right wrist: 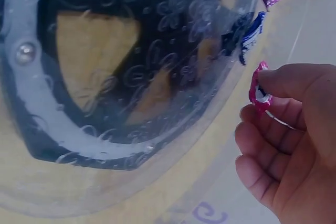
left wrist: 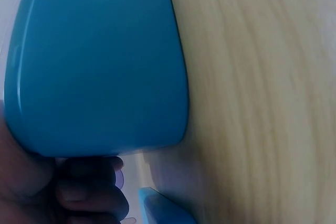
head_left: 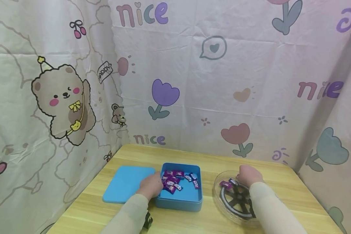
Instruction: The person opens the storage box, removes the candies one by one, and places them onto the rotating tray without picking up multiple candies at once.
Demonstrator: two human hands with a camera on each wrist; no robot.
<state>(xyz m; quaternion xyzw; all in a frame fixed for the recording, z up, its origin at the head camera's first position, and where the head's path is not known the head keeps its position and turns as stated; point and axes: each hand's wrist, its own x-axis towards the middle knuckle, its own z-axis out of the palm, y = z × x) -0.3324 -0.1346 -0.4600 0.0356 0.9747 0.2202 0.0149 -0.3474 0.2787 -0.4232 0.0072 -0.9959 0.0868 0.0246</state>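
My left hand (head_left: 152,185) grips the left side of a blue box (head_left: 179,205), its fingers curled at the rim; the box wall fills much of the left wrist view. Inside the box lie several purple-wrapped candies (head_left: 171,179) and several smaller blue-and-white ones (head_left: 196,184). At the right, my right hand (head_left: 250,175) is over the far edge of a clear round plate (head_left: 218,202). Between thumb and forefinger it pinches a small pink-edged wrapped candy (right wrist: 258,86), seen in the right wrist view. A purple candy (head_left: 226,185) and a blue-and-white candy (head_left: 233,181) lie in the plate.
A flat blue lid (head_left: 125,185) lies left of the box on the wooden table (head_left: 181,224). Under the clear plate shows a dark spoked stand (head_left: 240,198). Printed curtains (head_left: 193,81) close off the back and sides.
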